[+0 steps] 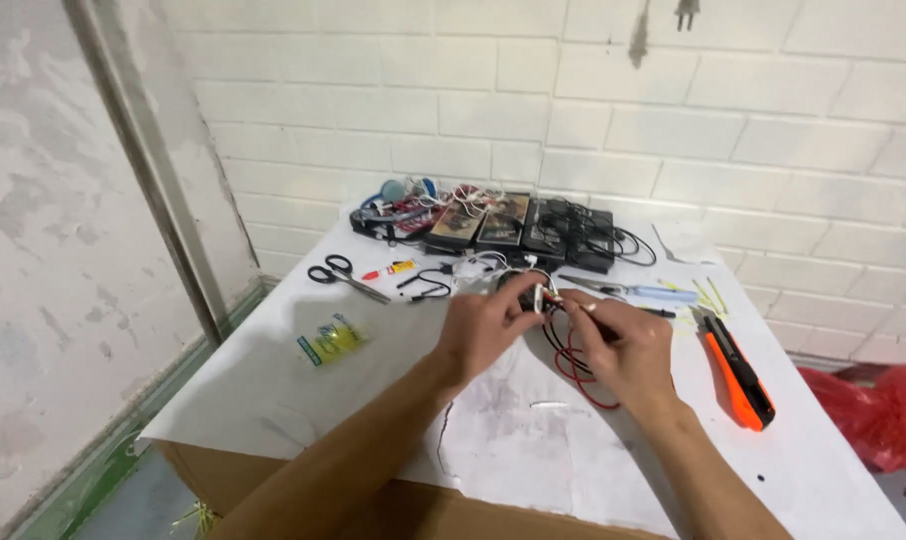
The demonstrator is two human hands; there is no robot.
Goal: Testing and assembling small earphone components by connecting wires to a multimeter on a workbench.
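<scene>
Above the middle of a white paper-covered table (273, 380), my left hand (488, 325) pinches a small white connector (540, 297) on a bundle of red and black wires (573, 370). My right hand (623, 340) grips the same wires just to the right, fingertips almost touching the left hand's. The wires loop down onto the paper below my right hand. Both hands hover a little over the tabletop.
Black-handled scissors (338, 273) and a small yellow packet (331, 340) lie to the left. An orange and black cutter (738, 372) lies at the right, a blue-handled screwdriver (663, 293) behind it. Black boxes with cables (533, 230) line the brick wall. A red bag (878, 410) sits beyond the right edge.
</scene>
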